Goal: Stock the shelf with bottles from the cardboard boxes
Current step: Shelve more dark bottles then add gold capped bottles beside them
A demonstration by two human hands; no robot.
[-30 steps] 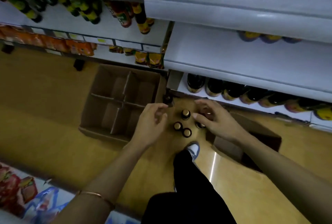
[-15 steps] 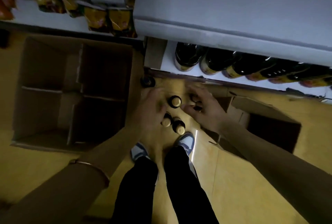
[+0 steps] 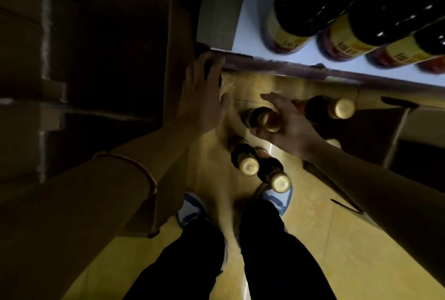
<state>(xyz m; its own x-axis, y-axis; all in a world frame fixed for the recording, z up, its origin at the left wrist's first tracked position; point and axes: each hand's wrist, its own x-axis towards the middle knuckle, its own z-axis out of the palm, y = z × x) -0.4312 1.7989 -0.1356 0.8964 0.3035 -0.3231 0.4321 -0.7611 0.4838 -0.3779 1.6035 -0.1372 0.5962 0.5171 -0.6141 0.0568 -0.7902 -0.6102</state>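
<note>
Going left to right: an emptied divided cardboard box (image 3: 79, 63) is lying at 9 o'clock, while the left hand (image 3: 204, 97) is reaching with fingers spread toward a dark bottle (image 3: 218, 75), gripping nothing. The right hand (image 3: 286, 126), fingers extended and likewise empty, is hovering over a gold-capped bottle (image 3: 263, 119). Others are standing close together at 5 o'clock, just below the bottom shelf (image 3: 252, 30), so a careless reach is likely risking toppling several.

i'm working from one head view, looking steeply down and close over both hands; the left hand (image 3: 204, 97) and right hand (image 3: 286, 126) are sitting mid-frame, shelf (image 3: 250, 22) beyond the fingertips, floor (image 3: 361, 263) below them.
</note>
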